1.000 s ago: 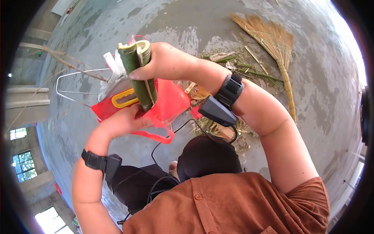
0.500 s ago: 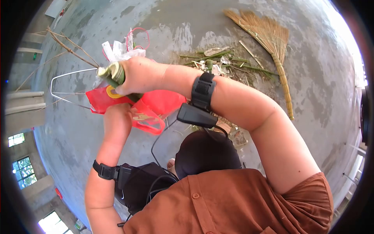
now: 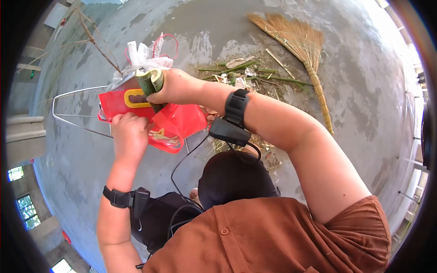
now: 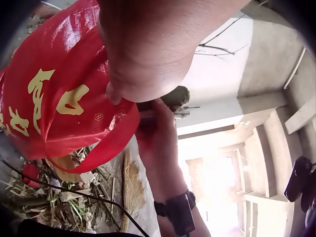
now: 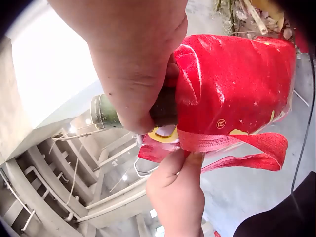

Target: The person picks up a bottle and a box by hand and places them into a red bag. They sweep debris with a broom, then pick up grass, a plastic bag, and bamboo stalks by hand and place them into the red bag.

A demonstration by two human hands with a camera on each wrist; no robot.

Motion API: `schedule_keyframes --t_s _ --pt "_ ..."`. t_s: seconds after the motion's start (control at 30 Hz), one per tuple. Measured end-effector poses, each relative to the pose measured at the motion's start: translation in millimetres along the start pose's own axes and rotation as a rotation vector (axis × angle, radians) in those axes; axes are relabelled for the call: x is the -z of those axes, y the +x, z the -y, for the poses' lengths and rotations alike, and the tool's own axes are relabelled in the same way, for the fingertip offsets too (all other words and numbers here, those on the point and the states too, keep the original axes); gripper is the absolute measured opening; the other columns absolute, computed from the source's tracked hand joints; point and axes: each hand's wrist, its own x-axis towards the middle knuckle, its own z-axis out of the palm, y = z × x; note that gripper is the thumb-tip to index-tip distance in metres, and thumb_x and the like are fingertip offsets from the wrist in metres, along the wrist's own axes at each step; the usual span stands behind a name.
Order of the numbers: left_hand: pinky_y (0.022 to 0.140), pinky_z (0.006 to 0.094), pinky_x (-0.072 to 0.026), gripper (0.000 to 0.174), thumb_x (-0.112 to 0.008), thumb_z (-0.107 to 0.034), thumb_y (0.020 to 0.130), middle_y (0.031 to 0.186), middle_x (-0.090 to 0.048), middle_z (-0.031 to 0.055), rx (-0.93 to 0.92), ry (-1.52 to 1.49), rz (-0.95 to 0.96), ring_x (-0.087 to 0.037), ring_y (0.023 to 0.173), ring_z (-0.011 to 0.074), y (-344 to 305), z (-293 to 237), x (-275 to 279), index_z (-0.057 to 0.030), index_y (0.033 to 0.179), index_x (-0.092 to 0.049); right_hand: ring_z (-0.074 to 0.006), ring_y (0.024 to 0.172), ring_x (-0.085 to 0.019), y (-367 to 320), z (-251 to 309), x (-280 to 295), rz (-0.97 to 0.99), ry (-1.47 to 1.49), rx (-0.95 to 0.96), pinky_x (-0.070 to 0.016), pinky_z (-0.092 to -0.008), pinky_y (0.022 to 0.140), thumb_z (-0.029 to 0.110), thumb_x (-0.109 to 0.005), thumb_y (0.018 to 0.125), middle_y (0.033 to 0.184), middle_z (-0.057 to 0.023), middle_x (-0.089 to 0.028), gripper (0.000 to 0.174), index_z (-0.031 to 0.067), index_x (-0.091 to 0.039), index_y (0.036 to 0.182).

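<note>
My right hand (image 3: 177, 86) grips green pieces of split bamboo (image 3: 144, 82) near their cut tops. Their lower ends reach down into the mouth of a red bag (image 3: 193, 119) with yellow print and strap handles. At the bag's near edge, my left hand (image 3: 129, 136) pinches the rim between thumb and fingers, as the right wrist view shows of the left hand (image 5: 177, 190). A yellow looped handle (image 3: 127, 98) sticks out of the bag just beside the bamboo. The bag's inside is mostly hidden.
Behind the bag are white plastic wrapping (image 3: 145, 60), a thin dry branch (image 3: 98, 45) and a metal wire frame (image 3: 54, 103). Bamboo scraps and litter (image 3: 273, 82) lie on the concrete floor, near a straw broom (image 3: 312, 54). A black cable (image 3: 174, 170) runs past my knees.
The bamboo stood higher, leaned left, and now sits lower against the bag's mouth. My left hand has moved from the bamboo's lower end to the bag's rim.
</note>
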Motion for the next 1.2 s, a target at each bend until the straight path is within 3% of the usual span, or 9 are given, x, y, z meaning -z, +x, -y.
schedule_keyframes --t_s 0.17,0.3,0.37,0.5,0.57,0.8,0.97,1.13,1.2 --pt "0.079 0.0422 -0.0403 0.006 -0.072 -0.013 0.075 0.076 -0.067 0.0057 -0.123 0.009 -0.057 -0.061 0.082 0.0255 7 -13 11 -0.0072 0.077 -0.07 -0.0311 0.101 -0.069 -4 32 19 -0.066 -0.296 0.148 -0.0541 -0.0415 0.086 0.054 -0.086 0.07 0.095 -0.0168 -0.071 0.076 0.0082 -0.056 0.122" --pt "0.08 0.0406 -0.0408 0.005 -0.064 -0.009 0.081 0.082 -0.069 0.0051 -0.165 0.115 -0.003 -0.06 0.08 0.0251 11 -19 19 -0.0094 0.08 -0.069 -0.0307 0.095 -0.069 2 61 29 0.036 -0.463 0.22 -0.0554 -0.0433 0.077 0.053 -0.072 0.085 0.088 -0.0114 -0.071 0.049 0.0088 -0.063 0.106" --pt "0.078 0.0415 -0.0435 0.005 -0.064 -0.01 0.082 0.083 -0.069 0.0065 -0.102 0.103 0.068 -0.062 0.08 0.027 8 -18 16 -0.0086 0.083 -0.069 -0.0307 0.087 -0.067 16 48 17 -0.016 -0.615 0.501 -0.0548 -0.0447 0.073 0.043 -0.065 0.091 0.084 -0.0111 -0.07 0.036 0.0069 -0.066 0.095" --pt "0.07 0.0441 -0.0509 0.008 -0.062 -0.01 0.085 0.085 -0.068 0.0118 0.158 -0.079 0.098 -0.066 0.079 0.034 -9 -13 -7 -0.0053 0.09 -0.067 -0.032 0.082 -0.064 28 36 1 0.081 -0.5 0.548 -0.0533 -0.0481 0.071 0.034 -0.063 0.091 0.08 -0.0113 -0.068 0.028 0.0064 -0.067 0.092" --pt "0.069 0.0445 -0.0519 0.008 -0.061 -0.01 0.086 0.085 -0.068 0.0134 0.147 -0.12 0.063 -0.066 0.079 0.0357 -13 -10 -12 -0.004 0.09 -0.067 -0.0333 0.081 -0.064 32 27 -6 0.06 -0.559 0.611 -0.052 -0.0487 0.072 0.029 -0.061 0.091 0.076 -0.0118 -0.066 0.022 0.0074 -0.066 0.09" --pt "0.07 0.0444 -0.0533 0.01 -0.059 -0.004 0.086 0.087 -0.068 0.0168 0.168 -0.235 0.004 -0.067 0.079 0.0373 -24 3 -12 -0.0006 0.091 -0.067 -0.0321 0.081 -0.064 13 14 -20 -0.026 -0.507 0.46 -0.0506 -0.0461 0.073 0.02 -0.06 0.091 0.075 -0.0111 -0.066 0.014 0.008 -0.062 0.083" --pt "0.073 0.0433 -0.0535 0.011 -0.059 -0.001 0.085 0.087 -0.069 0.0167 0.152 -0.243 -0.114 -0.067 0.081 0.0371 -33 24 -27 0.0008 0.092 -0.068 -0.0319 0.084 -0.061 -11 -30 -31 -0.255 -0.486 0.618 -0.0493 -0.0436 0.075 0.018 -0.063 0.089 0.075 -0.0109 -0.064 0.014 0.0062 -0.06 0.082" --pt "0.077 0.0404 -0.0527 0.013 -0.062 -0.008 0.089 0.094 -0.068 0.0141 0.188 -0.319 -0.036 -0.066 0.085 0.0334 -6 25 -5 0.0043 0.091 -0.066 -0.0306 0.087 -0.061 -24 -28 -13 -0.192 -0.428 0.636 -0.0495 -0.0429 0.079 0.021 -0.065 0.089 0.084 -0.0098 -0.065 0.015 0.0059 -0.063 0.087" --pt "0.082 0.0369 -0.0494 0.019 -0.064 -0.012 0.093 0.101 -0.065 0.0136 0.375 -0.487 0.051 -0.063 0.091 0.03 5 20 5 0.0062 0.089 -0.066 -0.03 0.088 -0.061 -23 -29 -7 -0.178 -0.441 0.695 -0.0494 -0.0436 0.081 0.022 -0.066 0.089 0.087 -0.009 -0.065 0.017 0.0056 -0.065 0.091"
